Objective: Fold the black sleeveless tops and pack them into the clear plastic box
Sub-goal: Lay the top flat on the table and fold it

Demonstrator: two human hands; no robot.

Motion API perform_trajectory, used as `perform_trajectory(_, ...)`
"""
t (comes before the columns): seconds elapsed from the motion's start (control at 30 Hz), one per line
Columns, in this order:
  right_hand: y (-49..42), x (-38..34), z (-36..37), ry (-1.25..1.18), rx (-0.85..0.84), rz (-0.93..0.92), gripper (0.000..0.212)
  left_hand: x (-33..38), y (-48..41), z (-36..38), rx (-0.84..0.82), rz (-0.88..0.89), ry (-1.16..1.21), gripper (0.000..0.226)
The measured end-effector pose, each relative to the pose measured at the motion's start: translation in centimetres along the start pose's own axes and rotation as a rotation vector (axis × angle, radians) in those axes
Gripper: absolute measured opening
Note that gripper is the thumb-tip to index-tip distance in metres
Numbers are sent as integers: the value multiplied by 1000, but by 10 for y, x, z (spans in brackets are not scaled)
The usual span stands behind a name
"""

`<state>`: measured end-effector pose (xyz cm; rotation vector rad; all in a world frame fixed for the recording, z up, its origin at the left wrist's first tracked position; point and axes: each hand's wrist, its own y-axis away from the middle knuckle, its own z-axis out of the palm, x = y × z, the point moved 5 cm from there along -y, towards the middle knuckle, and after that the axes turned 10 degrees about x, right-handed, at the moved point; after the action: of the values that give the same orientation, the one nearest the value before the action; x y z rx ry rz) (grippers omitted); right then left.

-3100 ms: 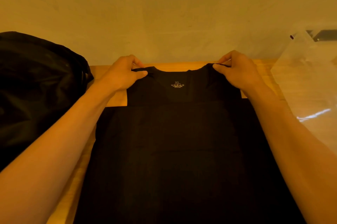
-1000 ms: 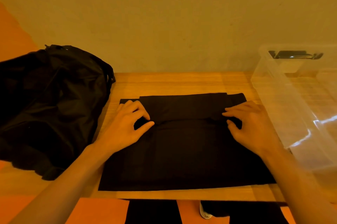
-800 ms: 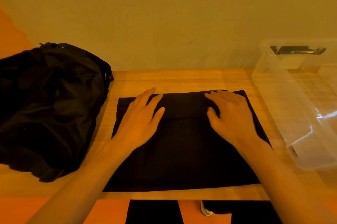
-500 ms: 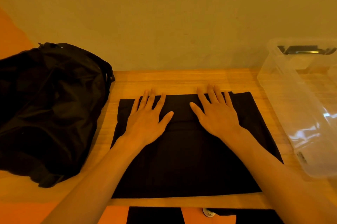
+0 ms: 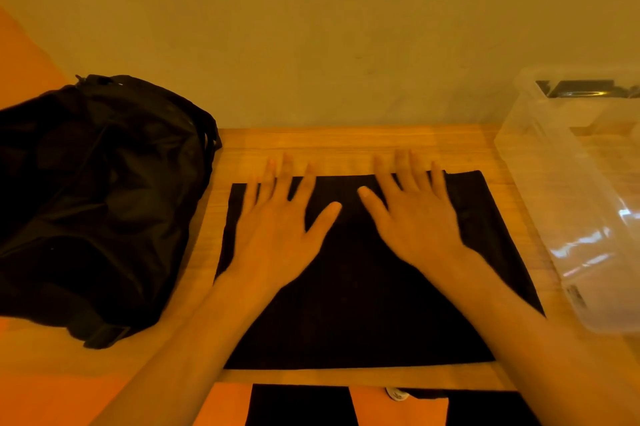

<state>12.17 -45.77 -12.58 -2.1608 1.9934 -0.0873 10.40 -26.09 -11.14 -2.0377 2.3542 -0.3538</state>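
Note:
A black sleeveless top (image 5: 360, 304) lies folded into a flat rectangle in the middle of the wooden table (image 5: 346, 145). My left hand (image 5: 280, 231) rests flat on its upper left part, fingers spread and reaching past the far edge. My right hand (image 5: 415, 217) lies flat on the upper right part, fingers straight too. The clear plastic box (image 5: 571, 200) stands at the right, touching or nearly touching the top's right edge. Something dark shows at the box's far end.
A large black bag (image 5: 93, 204) fills the left side of the table, close to the top's left edge. A plain wall rises right behind the table. The table's front edge runs just below the folded top.
The top's upper part was folded down over the body. Both hands then went flat and slid away from me along the fabric, fingertips now past the far edge.

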Motion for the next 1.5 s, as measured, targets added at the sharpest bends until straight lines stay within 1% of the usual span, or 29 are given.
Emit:
perform_trajectory(0.07, 8, -22, 10, -11, 2, -49, 81, 21, 0, 9, -11, 64, 22, 70)
perform_trajectory(0.13, 15, -23, 22, 1, -30, -45, 81, 25, 3, 24, -75, 90, -7, 66)
perform_trajectory(0.2, 17, -11, 24, 16, -45, -10, 79, 16, 7, 36, -130, 74, -47, 66)
perform_trajectory(0.33, 20, 32, 18, 65, -80, 67, 79, -10, 14, 37, -146, 21, -81, 70)
perform_trajectory(0.43, 27, 65, 16, 61, -82, 146, 80, -27, 18, 34, -137, -11, -78, 71)
perform_trajectory(0.53, 31, 86, 11, 1, -83, 195, 83, -45, 25, 24, -121, -87, -45, 74)
perform_trajectory(0.63, 49, 84, -4, 13, -10, 172, 84, -38, 41, 3, -1, -81, -120, 75)
perform_trajectory(0.67, 61, 78, -6, 32, -8, 146, 84, -31, 50, 0, 15, -73, -102, 76)
perform_trajectory(0.73, 88, 72, -4, 35, -26, 134, 86, -21, 71, 3, -7, -80, -29, 80)
perform_trajectory(0.8, 104, 77, -2, 24, -53, 162, 85, -24, 89, 14, -55, -99, -22, 85)
perform_trajectory(0.9, 106, 95, -3, 38, -116, 191, 78, -35, 98, 18, -46, -112, -30, 83)
perform_trajectory(0.97, 104, 102, -4, 4, -131, 204, 78, -38, 99, 18, -40, -108, -28, 84)
perform_trajectory(1.1, 107, 102, -5, -9, -155, 196, 79, -38, 99, 17, -53, -115, -44, 86)
perform_trajectory(1.17, 113, 94, -15, 16, -81, 169, 79, -33, 99, 12, -10, -113, -55, 86)
perform_trajectory(1.23, 123, 77, -22, 31, -28, 92, 80, -25, 98, 8, 29, -78, -69, 84)
perform_trajectory(1.33, 142, 54, -11, 47, -73, -52, 80, -17, 101, 16, -44, -22, -100, 87)
perform_trajectory(1.4, 151, 55, -4, 53, -92, -75, 78, -16, 102, 22, -69, -14, -128, 90)
perform_trajectory(1.5, 158, 65, -8, 33, -75, -74, 78, -17, 101, 19, -96, -24, -127, 98)
